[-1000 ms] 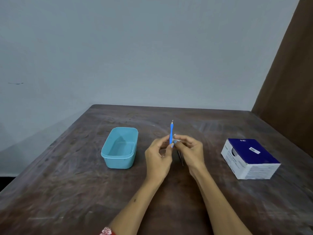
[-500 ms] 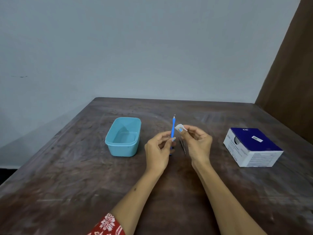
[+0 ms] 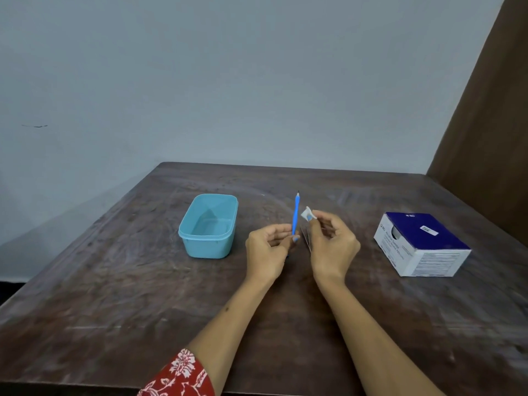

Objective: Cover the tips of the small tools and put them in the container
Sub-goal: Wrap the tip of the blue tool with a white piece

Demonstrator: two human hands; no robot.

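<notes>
The person's left hand (image 3: 267,251) pinches a thin blue tool (image 3: 296,214) near its lower end, thumb and fingers curled round the handle, so that it stands almost upright above the worktop (image 3: 120,281) with its dark pointed tip uppermost and bare. Just to the right of it, the right hand (image 3: 333,245) holds up a small white cap (image 3: 308,214) between thumb and fingertip, the other fingers loosely bent behind. The cap sits level with the tool's shaft, close beside it but apart, below the tip. A few thin grey slivers show between the two hands, too faint to tell what they are. The light blue container (image 3: 210,225) stands open on the worktop to the left of the hands, nothing inside it. A blue and white box (image 3: 421,244) lies well off to the right. A red flowered sleeve (image 3: 178,375) shows on the left arm.
</notes>
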